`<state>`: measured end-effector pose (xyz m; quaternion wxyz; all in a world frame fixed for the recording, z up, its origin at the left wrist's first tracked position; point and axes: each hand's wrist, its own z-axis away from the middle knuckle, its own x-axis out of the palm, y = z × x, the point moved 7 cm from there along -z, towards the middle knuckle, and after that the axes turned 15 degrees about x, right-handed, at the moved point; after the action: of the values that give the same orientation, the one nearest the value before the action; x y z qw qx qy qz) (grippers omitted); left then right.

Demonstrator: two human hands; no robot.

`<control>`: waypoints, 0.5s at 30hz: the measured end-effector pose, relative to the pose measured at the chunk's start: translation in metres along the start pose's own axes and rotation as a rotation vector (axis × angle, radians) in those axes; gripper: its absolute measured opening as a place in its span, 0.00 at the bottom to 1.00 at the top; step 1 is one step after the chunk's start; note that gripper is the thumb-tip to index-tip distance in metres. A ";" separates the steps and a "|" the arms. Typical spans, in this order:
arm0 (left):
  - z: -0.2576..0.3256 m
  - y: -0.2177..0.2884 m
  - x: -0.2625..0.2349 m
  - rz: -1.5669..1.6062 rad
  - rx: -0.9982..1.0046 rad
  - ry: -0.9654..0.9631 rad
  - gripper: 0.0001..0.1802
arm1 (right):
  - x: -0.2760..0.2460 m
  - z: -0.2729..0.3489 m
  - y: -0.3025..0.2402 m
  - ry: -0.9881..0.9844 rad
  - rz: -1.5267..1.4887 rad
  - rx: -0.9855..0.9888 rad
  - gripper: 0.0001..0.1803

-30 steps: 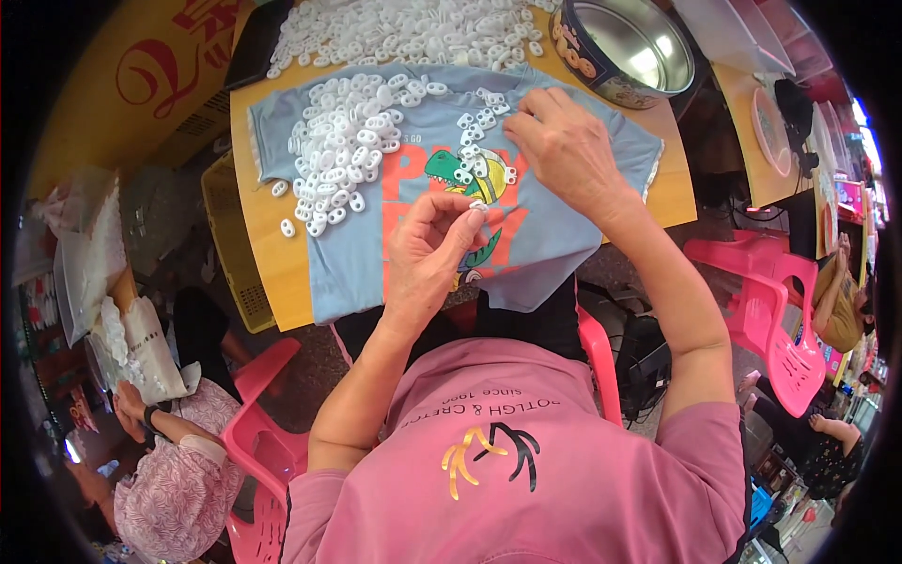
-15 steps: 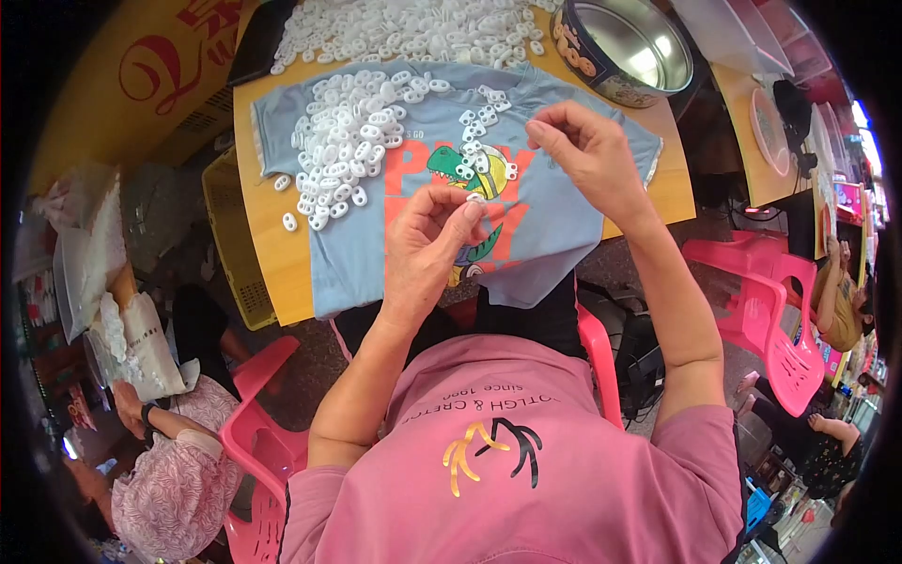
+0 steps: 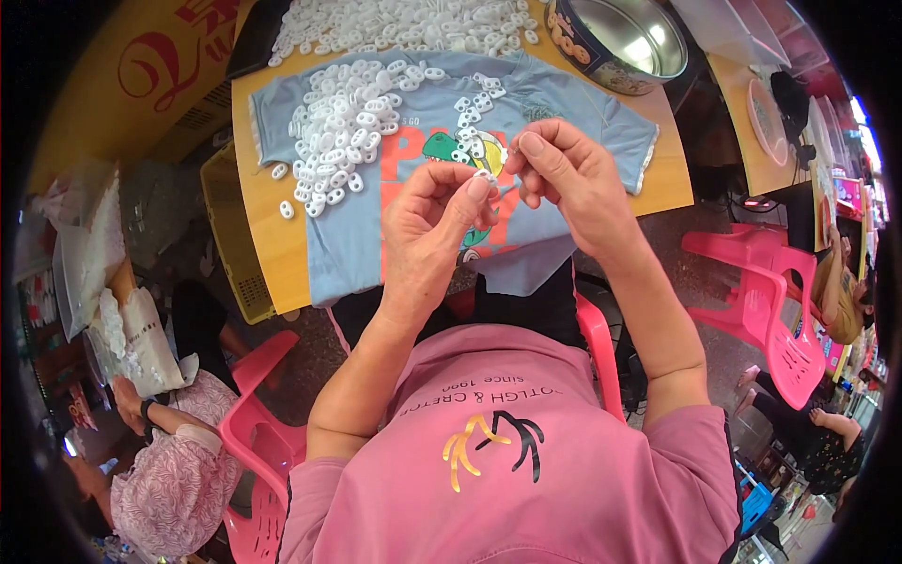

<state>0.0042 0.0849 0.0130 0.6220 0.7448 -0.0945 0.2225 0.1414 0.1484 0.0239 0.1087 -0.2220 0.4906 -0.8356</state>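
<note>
My left hand (image 3: 427, 221) pinches a small white oval piece with two holes (image 3: 485, 176) between thumb and forefinger. Close to its right, my right hand (image 3: 568, 179) is closed, thumb pressed to forefinger; whatever it holds is too small to make out. Both hands hover over a blue-grey T-shirt (image 3: 343, 254) with a dinosaur print, spread on the table. A heap of similar white pieces (image 3: 343, 127) lies on the shirt left of my hands. Beyond my fingertips, a short line of white pieces with dark holes (image 3: 474, 108) lies on the cloth, its near end partly hidden by my hands.
A larger pile of white pieces (image 3: 404, 26) covers the table's far side. At far right stands an open round tin (image 3: 625, 42). A yellow crate (image 3: 240, 254) is left of the wooden table (image 3: 272, 240). Pink chairs (image 3: 752, 282) and seated people flank me.
My right hand has come down and left, close to my left hand, its fingers now pinched together. My left hand has risen slightly with the white piece still in it.
</note>
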 end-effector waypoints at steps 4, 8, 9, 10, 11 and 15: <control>-0.001 0.004 0.004 0.037 0.057 0.013 0.07 | 0.018 0.011 -0.003 0.108 0.103 -0.153 0.11; 0.000 0.008 0.004 0.026 0.081 0.048 0.07 | 0.028 0.016 -0.004 0.181 0.150 -0.275 0.10; 0.000 0.009 0.003 0.028 0.085 0.042 0.07 | 0.029 0.017 -0.006 0.179 0.125 -0.305 0.09; 0.000 0.010 0.003 0.030 0.089 0.036 0.07 | 0.030 0.017 -0.006 0.173 0.127 -0.304 0.09; 0.000 0.010 0.003 0.029 0.092 0.041 0.07 | 0.031 0.017 -0.005 0.161 0.107 -0.302 0.10; 0.001 0.015 0.005 0.062 0.131 0.034 0.08 | 0.033 0.018 -0.006 0.165 0.057 -0.279 0.10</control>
<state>0.0024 0.0819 0.0285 0.5663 0.7767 -0.0923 0.2598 0.1215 0.1247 0.0457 0.0598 -0.1515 0.6153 -0.7713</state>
